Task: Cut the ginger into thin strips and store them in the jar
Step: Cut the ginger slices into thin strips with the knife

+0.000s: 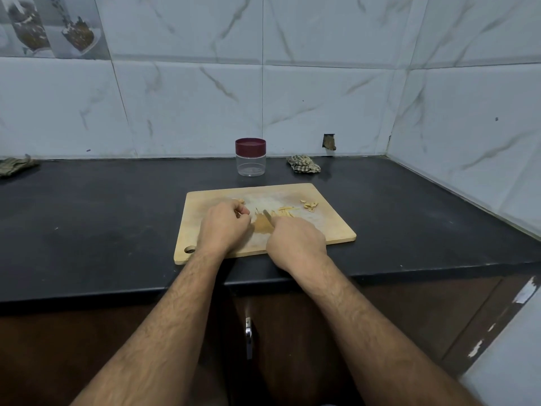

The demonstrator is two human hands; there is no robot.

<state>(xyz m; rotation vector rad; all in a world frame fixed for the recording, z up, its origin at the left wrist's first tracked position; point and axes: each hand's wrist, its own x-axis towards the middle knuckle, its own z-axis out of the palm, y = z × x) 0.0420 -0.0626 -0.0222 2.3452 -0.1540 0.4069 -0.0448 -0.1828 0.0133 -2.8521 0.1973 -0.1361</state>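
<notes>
Two bare hands work at a wooden cutting board (328,227) lying on a dark counter (102,224) in the centre of the frame. The right hand (295,244) is curled round the handle of a small knife (268,216), whose blade points up and left from the fist toward the board's middle. The left hand (225,227), fingers bent under, seems to pinch a sliver of ginger at its upper edge; what exactly it holds is too small to tell.

Pale ginger strips (285,210) lie scattered just right of the blade, and a little cluster of thicker ginger pieces (309,205) sits near the board's upper right. Above the board, near the tiled wall, stands the clear jar (251,164), its maroon lid (250,145) in place and nothing visible inside, so storing is judged not yet begun.

Such strips look light, limp and slightly moist, likely to cling to skin and wood; gathering them into a heap and pinching from the sides would probably serve best. The jar appears light plastic and may tip; one hand should steady its wall while the lid is unscrewed. A crumpled checked cloth (304,164) lies right of the jar.
</notes>
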